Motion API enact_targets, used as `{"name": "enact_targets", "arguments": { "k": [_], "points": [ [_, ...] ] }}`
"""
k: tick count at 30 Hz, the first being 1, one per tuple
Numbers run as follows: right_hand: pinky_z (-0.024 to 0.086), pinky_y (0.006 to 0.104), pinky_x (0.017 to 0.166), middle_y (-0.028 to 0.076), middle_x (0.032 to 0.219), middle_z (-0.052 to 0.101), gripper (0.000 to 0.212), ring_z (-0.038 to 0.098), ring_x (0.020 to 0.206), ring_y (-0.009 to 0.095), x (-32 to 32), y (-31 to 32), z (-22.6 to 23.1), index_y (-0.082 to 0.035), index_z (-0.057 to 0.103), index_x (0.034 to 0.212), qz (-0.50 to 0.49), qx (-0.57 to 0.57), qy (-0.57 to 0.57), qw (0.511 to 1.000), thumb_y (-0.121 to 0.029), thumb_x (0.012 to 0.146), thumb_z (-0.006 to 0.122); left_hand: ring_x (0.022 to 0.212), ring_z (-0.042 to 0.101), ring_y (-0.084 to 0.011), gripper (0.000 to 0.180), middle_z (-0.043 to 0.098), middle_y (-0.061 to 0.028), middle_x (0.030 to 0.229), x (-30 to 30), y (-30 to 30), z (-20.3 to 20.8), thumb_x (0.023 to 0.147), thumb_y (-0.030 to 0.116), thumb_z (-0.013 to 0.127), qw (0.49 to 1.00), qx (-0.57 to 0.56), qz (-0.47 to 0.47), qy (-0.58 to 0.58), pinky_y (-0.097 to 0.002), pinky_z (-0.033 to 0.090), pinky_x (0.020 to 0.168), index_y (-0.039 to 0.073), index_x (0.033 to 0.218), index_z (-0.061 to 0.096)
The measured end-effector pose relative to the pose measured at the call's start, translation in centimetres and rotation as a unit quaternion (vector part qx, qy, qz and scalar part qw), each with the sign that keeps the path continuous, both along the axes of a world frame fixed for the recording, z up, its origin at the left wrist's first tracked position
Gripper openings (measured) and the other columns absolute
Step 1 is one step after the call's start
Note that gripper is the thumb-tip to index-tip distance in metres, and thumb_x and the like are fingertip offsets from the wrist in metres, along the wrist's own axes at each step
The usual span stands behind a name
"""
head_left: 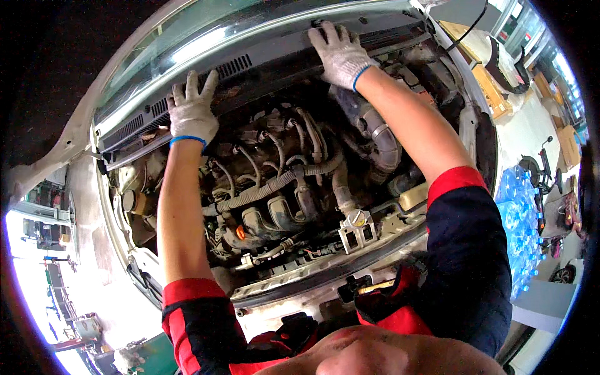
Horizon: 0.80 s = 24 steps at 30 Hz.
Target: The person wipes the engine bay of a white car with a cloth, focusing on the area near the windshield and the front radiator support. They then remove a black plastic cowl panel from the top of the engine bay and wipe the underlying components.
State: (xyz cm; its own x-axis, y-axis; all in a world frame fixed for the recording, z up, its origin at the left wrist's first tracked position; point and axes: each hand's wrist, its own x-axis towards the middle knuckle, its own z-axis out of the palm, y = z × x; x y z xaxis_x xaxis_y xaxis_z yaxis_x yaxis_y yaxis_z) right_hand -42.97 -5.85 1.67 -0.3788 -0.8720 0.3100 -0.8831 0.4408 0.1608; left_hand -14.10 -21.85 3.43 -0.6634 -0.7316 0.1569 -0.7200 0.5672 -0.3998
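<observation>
Both my hands wear grey-white knit work gloves with blue cuffs. My left hand [192, 111] lies with spread fingers on the left part of the black plastic cowl panel [275, 57], beside its slotted vents. Further right and farther away, my right hand [339, 56] rests on the same panel, its fingers stretched out toward the windshield [203, 45]. Nothing shows in either hand; what lies under the palms is hidden. Between my forearms the dusty engine [265, 153] is exposed, with a corrugated hose [269, 189] running across it.
The car's front crossmember [300, 278] lies close to my body. A metal bracket with a round cap [357, 220] rises near it. Right of the car stand blue plastic bottles [519, 215], a kick scooter [545, 169] and cardboard boxes [567, 145].
</observation>
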Motion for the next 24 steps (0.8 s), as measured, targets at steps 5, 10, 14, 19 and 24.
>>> {"name": "enact_targets", "arguments": {
  "k": [5, 10, 14, 19, 24],
  "points": [
    [0.036, 0.0654, 0.116, 0.033, 0.161, 0.026, 0.085, 0.033, 0.145, 0.057, 0.4, -0.1, -1.2, -0.004, 0.026, 0.160, -0.002, -0.083, 0.029, 0.996, -0.010, 0.086, 0.066, 0.149, 0.029, -0.0511, 0.096, 0.029, -0.0147, 0.168, 1.2, -0.8, -2.2, 0.083, 0.046, 0.081, 0.991, -0.080, -0.064, 0.083, -0.0625, 0.025, 0.123, 0.032, 0.163, 0.030],
    [0.036, 0.0550, 0.121, 0.027, 0.167, 0.018, 0.091, 0.027, 0.150, 0.053, 3.7, -0.6, 0.7, -0.014, 0.022, 0.162, -0.025, -0.026, -0.030, 0.999, -0.004, 0.084, 0.068, 0.153, 0.025, -0.0465, 0.096, 0.025, -0.0104, 0.170, 2.4, -1.8, -2.3, 0.085, 0.051, 0.079, 0.995, -0.087, -0.041, 0.040, -0.0597, 0.024, 0.125, 0.035, 0.164, 0.027],
    [0.030, 0.0646, 0.121, 0.027, 0.168, 0.017, 0.090, 0.022, 0.152, 0.053, 3.0, 1.3, 1.0, -0.015, 0.019, 0.164, -0.061, -0.042, -0.129, 0.989, -0.005, 0.087, 0.066, 0.155, 0.021, -0.0449, 0.101, 0.015, -0.0068, 0.174, 0.9, 0.0, -1.0, 0.088, 0.054, 0.075, 0.999, -0.040, 0.019, -0.009, -0.0585, 0.024, 0.125, 0.037, 0.166, 0.013],
    [0.026, 0.0607, 0.122, 0.033, 0.166, 0.016, 0.097, 0.028, 0.150, 0.053, -0.6, 1.5, -1.4, -0.005, 0.010, 0.163, -0.129, -0.032, -0.031, 0.991, -0.022, 0.090, 0.070, 0.153, 0.019, -0.0523, 0.105, 0.019, -0.0157, 0.170, 2.8, -0.8, -1.6, 0.084, 0.043, 0.080, 0.988, 0.008, 0.085, 0.126, -0.0623, 0.023, 0.124, 0.030, 0.166, 0.015],
    [0.034, 0.0626, 0.116, 0.032, 0.164, 0.019, 0.087, 0.035, 0.145, 0.053, -0.6, 0.3, -2.0, -0.001, 0.019, 0.157, -0.143, -0.093, -0.026, 0.985, -0.014, 0.088, 0.069, 0.152, 0.019, -0.0539, 0.105, 0.022, -0.0208, 0.167, 2.6, 0.3, -0.8, 0.080, 0.030, 0.083, 0.990, -0.006, 0.062, 0.130, -0.0662, 0.028, 0.121, 0.025, 0.165, 0.023]
  ]
}}
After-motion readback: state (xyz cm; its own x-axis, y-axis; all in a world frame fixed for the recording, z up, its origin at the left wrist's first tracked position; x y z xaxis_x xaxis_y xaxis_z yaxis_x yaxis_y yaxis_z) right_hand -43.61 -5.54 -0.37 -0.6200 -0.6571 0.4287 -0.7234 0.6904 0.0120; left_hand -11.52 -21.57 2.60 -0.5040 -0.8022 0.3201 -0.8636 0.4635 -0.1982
